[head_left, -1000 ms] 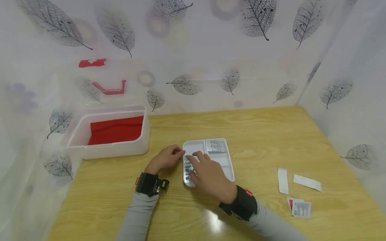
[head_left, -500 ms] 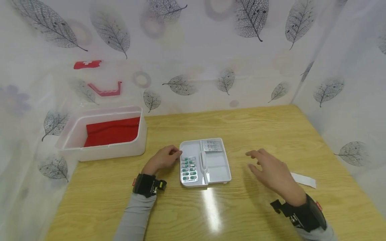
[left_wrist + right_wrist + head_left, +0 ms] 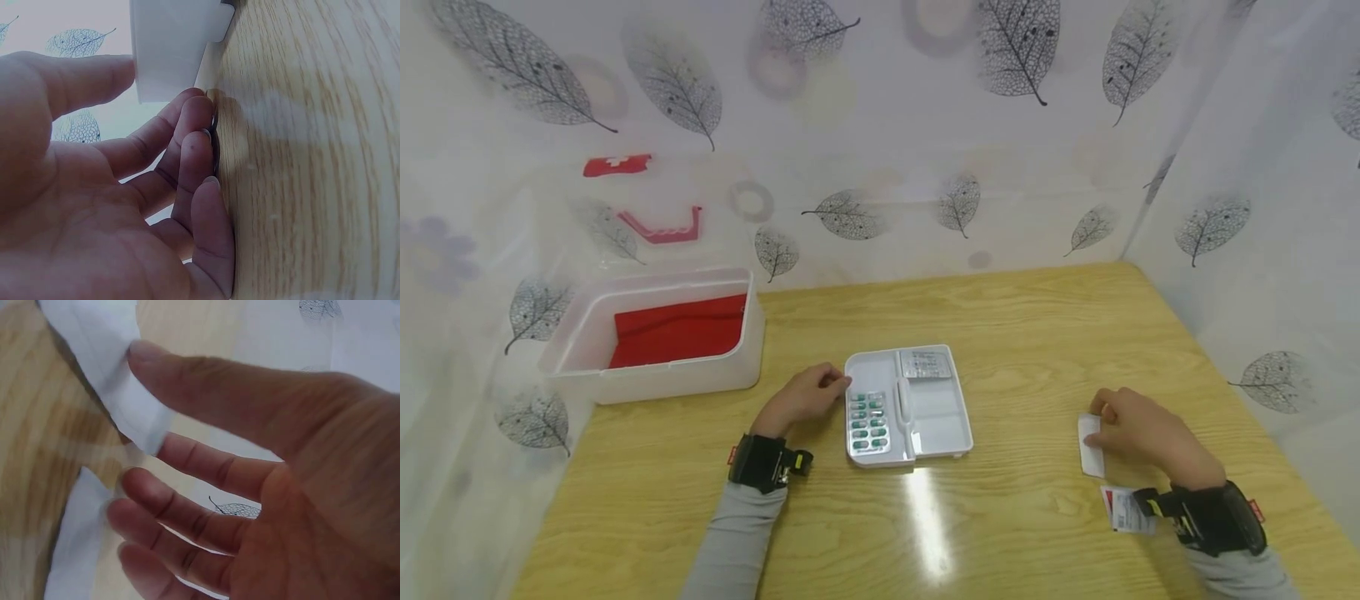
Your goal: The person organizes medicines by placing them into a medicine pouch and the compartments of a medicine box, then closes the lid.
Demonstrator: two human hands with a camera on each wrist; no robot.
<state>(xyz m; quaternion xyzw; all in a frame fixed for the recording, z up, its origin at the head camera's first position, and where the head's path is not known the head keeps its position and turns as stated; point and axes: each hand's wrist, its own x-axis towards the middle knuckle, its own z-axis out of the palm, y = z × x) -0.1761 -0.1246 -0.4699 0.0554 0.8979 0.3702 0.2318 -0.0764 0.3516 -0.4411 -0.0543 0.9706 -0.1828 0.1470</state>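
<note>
My left hand (image 3: 801,402) is at the left rim of a white divided tray (image 3: 946,432). In the left wrist view its straight thumb touches the tray wall (image 3: 167,53), while the loosely bent fingers rest on the table. A blister pack of green-and-white capsules (image 3: 868,423) and a silver blister pack (image 3: 923,365) lie in the tray. Over at the right, my right hand (image 3: 1142,429) pinches a narrow white paper packet (image 3: 1091,458) between thumb and index finger, seen closely as a white strip (image 3: 109,369) in the right wrist view. The other fingers are spread.
A second white strip (image 3: 75,544) lies on the table, hidden behind my right hand in the head view. Small sachets (image 3: 1129,512) lie partly under the right wrist strap. A translucent box (image 3: 670,387) holding red cloth (image 3: 677,333) stands back left, before a leaf-patterned sheet (image 3: 880,108).
My right hand has left the capsule pack in the tray, swung right across the table and taken hold of a white paper packet. The left hand has stayed at the tray's rim.
</note>
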